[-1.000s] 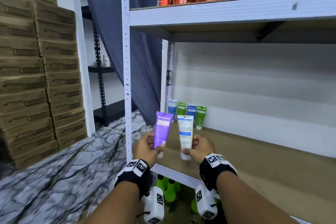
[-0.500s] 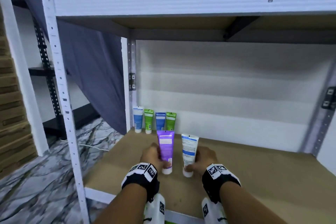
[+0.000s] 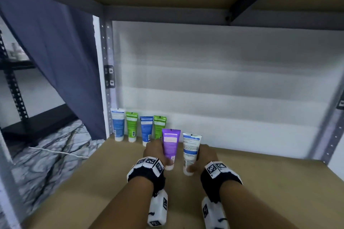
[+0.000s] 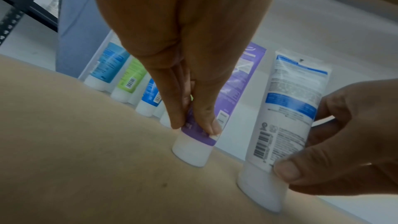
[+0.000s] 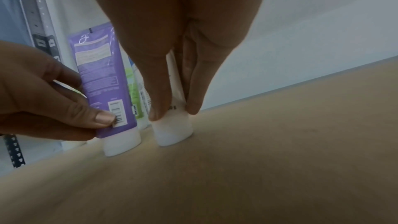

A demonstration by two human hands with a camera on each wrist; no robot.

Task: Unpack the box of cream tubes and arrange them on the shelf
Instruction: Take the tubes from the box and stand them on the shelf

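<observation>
I see the purple tube (image 3: 170,147) as a flat-crimped lavender body with a pale text panel, a small barcode near the bottom and a white cap, standing cap-down on the tan shelf board (image 3: 93,182). My left hand (image 3: 154,151) pinches its lower body between thumb and fingertips. Just beside it to the right stands the white tube (image 3: 190,151), with a blue band across the top and a second blue band mid-body, dense print and a barcode, also cap-down; my right hand (image 3: 204,155) is wrapped round its lower part, thumb in front and fingers behind. Both tubes stand near the middle of the board, a little in front of a row of four tubes (image 3: 138,128) lined against the white back panel (image 3: 223,89) at the left corner: blue, green, blue, green. From the head view I get that whole row, the grey curtain (image 3: 55,61) and the marbled floor (image 3: 46,154) beyond the upright. The left wrist view adds what the head view hides: the purple tube's cap (image 4: 191,151) appears to touch the board, and the white tube's barcode (image 4: 261,146) faces me. The right wrist view shows the left thumb (image 5: 103,117) lying on the purple tube's barcode, and the white tube's cap (image 5: 173,130) seated on the board between thumb and fingers.
</observation>
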